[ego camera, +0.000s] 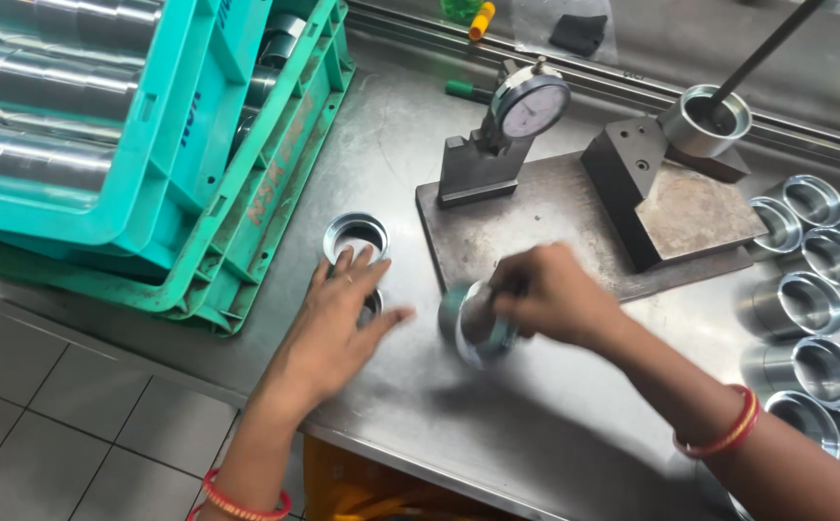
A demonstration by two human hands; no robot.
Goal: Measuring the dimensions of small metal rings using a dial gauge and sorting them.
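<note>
Steel sleeve (478,326), blurred, gripped in right hand (555,294), fingers curled around it above bench edge; a loose grip could drop it. Left hand (338,323), fingers spread, covers 1 ring (371,307); beyond, 1 open ring (356,235), then dial gauge (530,104).

A machining workshop's inspection station: a steel bench (420,405) carries a dial gauge (528,104) on a gauging fixture (671,207), rows of machined metal sleeves (806,304), and teal crates (198,174) of shafts
</note>
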